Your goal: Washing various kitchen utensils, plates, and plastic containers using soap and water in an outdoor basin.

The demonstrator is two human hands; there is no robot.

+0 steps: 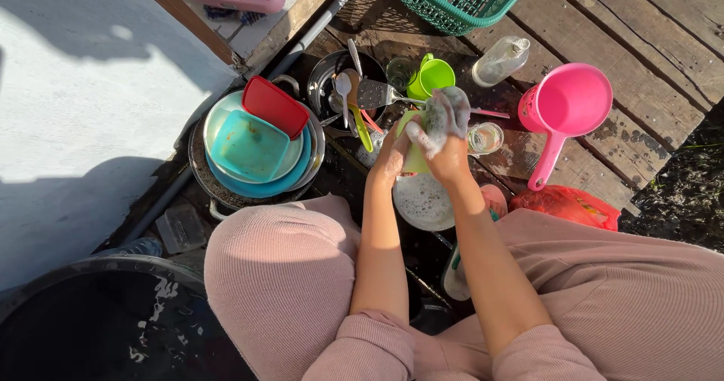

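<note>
Both hands meet over the wet planks: the left hand (391, 157) grips the side of a light green cup (414, 153), and the right hand (445, 136), thick with suds, is clenched over its top. How the cup's long axis and mouth lie cannot be told, since the hands cover most of it. Left of them sits a teal bowl (249, 147) with a red lid (274, 106); below, a soapy plate (422, 200); right, a pink dipper (567, 103), handle pointing toward the person.
</note>
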